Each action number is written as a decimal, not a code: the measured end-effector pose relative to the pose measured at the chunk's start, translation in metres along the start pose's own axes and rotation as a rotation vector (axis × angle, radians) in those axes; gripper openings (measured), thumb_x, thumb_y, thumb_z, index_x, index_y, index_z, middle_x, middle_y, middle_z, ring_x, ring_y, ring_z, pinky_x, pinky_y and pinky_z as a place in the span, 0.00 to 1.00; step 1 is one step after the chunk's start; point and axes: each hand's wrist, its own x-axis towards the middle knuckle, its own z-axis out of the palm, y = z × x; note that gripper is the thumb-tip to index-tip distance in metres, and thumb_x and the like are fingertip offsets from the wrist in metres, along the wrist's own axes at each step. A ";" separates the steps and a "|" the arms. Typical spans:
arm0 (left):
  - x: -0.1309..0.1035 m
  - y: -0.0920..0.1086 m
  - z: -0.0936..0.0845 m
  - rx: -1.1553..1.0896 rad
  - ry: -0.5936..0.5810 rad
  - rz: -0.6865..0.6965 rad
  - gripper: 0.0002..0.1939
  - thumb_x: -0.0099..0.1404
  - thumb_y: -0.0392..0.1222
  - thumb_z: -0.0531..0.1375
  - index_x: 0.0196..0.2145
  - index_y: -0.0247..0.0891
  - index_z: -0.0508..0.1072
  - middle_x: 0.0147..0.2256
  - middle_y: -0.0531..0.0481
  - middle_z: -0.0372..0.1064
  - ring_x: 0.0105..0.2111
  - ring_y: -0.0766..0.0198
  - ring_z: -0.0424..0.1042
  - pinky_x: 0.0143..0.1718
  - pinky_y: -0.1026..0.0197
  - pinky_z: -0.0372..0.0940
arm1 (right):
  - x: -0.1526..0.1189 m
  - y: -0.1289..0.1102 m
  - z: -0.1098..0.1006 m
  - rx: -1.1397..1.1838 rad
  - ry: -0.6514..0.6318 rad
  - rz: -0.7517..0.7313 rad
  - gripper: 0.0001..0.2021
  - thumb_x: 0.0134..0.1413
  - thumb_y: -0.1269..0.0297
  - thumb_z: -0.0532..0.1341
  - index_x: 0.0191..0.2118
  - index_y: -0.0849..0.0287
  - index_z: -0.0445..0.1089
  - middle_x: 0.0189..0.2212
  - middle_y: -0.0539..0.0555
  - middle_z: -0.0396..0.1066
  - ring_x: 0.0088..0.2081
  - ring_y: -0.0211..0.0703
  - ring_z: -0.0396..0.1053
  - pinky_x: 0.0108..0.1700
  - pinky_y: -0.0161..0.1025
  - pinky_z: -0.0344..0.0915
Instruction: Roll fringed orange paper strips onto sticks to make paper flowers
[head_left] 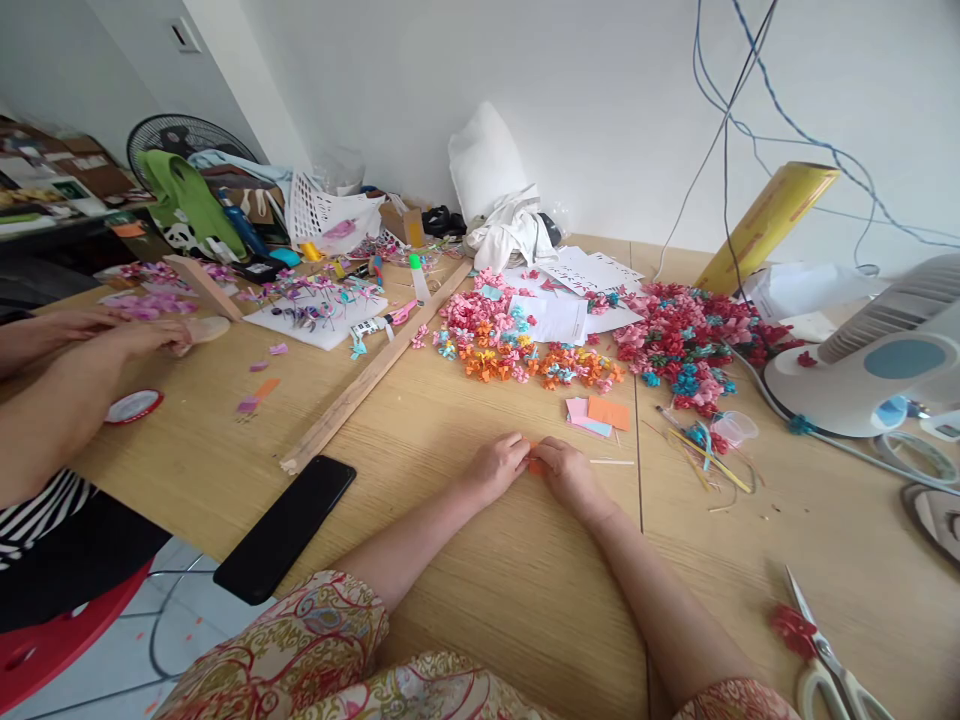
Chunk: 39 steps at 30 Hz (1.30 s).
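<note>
Close together over the wooden table (420, 520), my left hand (499, 468) and my right hand (570, 478) both hold a small orange paper piece (535, 462) between them, fingers closed on it. The fingers partly cover the paper. A thin pale stick (613, 462) lies just right of my right hand. Beyond my hands are an orange paper slip (609, 412) and pink and blue slips (582, 412). Farther back lie heaps of orange and pink paper flowers (487, 362) and red and pink ones (679, 330).
A black phone (286, 528) and a long wooden bar (375, 370) lie left of my hands. White-handled scissors (825, 650) rest at the lower right, near a white fan (877, 360). At the left, another person's hands (142, 335) work over the table.
</note>
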 end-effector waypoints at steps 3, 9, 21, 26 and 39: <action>0.000 0.001 -0.001 0.009 0.006 -0.002 0.01 0.59 0.34 0.54 0.29 0.35 0.64 0.30 0.51 0.62 0.32 0.66 0.64 0.31 0.66 0.59 | 0.000 -0.001 -0.001 0.011 -0.002 -0.004 0.10 0.51 0.75 0.51 0.35 0.56 0.68 0.30 0.51 0.65 0.33 0.36 0.63 0.33 0.30 0.57; 0.000 0.001 0.000 0.027 0.014 -0.031 0.00 0.59 0.34 0.54 0.30 0.36 0.64 0.30 0.51 0.62 0.32 0.66 0.64 0.30 0.67 0.59 | 0.000 -0.003 -0.004 0.002 -0.015 -0.016 0.13 0.52 0.75 0.50 0.38 0.55 0.68 0.31 0.51 0.65 0.33 0.36 0.63 0.32 0.30 0.56; -0.001 0.001 -0.003 0.048 0.037 -0.010 0.03 0.61 0.36 0.52 0.30 0.36 0.64 0.31 0.50 0.62 0.33 0.65 0.65 0.31 0.66 0.60 | 0.000 -0.005 -0.007 -0.155 -0.037 -0.026 0.08 0.52 0.73 0.52 0.34 0.57 0.68 0.30 0.51 0.65 0.31 0.36 0.62 0.31 0.30 0.54; -0.001 0.000 -0.002 0.035 0.031 -0.008 0.03 0.61 0.36 0.52 0.31 0.35 0.64 0.31 0.50 0.62 0.33 0.66 0.65 0.31 0.65 0.60 | -0.001 -0.002 -0.001 -0.146 -0.013 0.009 0.09 0.53 0.70 0.52 0.39 0.56 0.66 0.32 0.52 0.66 0.33 0.37 0.64 0.33 0.31 0.57; -0.002 0.002 -0.003 0.058 0.017 -0.001 0.03 0.60 0.35 0.52 0.30 0.35 0.64 0.31 0.50 0.62 0.30 0.66 0.65 0.29 0.66 0.60 | -0.001 -0.001 0.002 -0.145 0.005 -0.012 0.08 0.52 0.73 0.52 0.33 0.57 0.66 0.30 0.50 0.66 0.30 0.35 0.63 0.29 0.30 0.55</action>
